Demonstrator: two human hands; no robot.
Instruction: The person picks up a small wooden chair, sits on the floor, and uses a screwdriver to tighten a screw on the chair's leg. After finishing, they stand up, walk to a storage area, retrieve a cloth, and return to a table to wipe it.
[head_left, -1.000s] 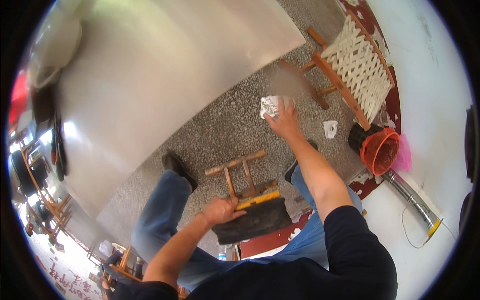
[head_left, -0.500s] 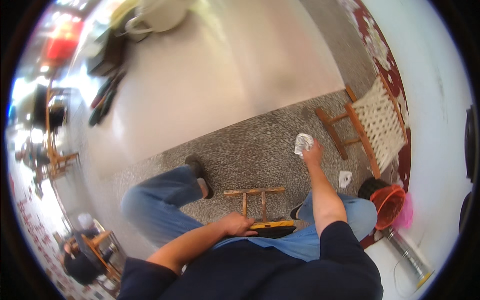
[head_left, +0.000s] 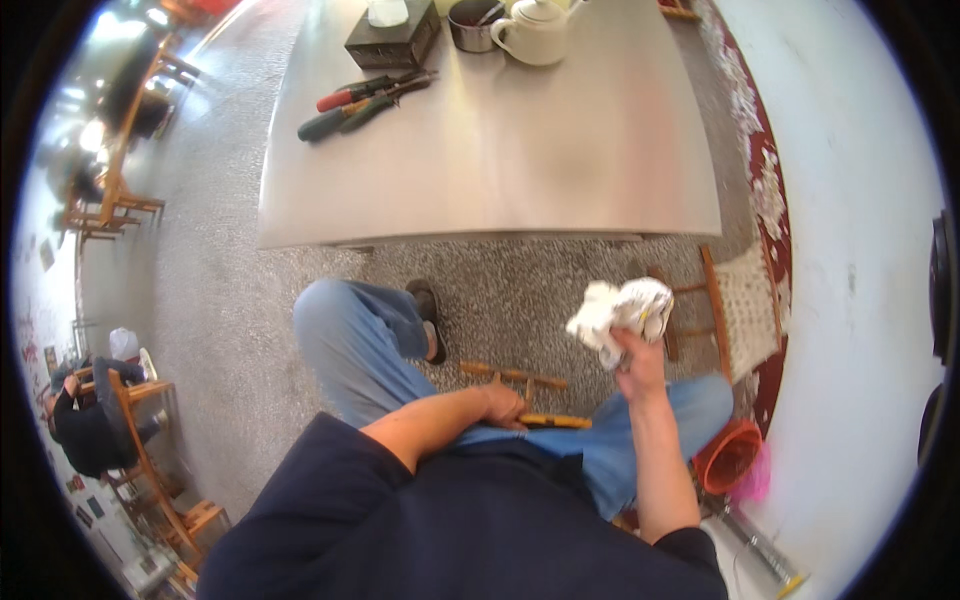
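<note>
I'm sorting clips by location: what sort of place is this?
Perhaps a teahouse or small eatery: a shiny metallic tabletop, a round white teapot, and a cream-webbed wooden seat.

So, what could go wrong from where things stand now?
Two things, in my judgement. The crumpled white and silvery bundle looks loosely bunched in the right hand, so a piece might slip out and fall to the floor. The left hand sits beside the stool's yellow bar, close to the body, so its fingers could get pinched if the person's weight shifted.
</note>
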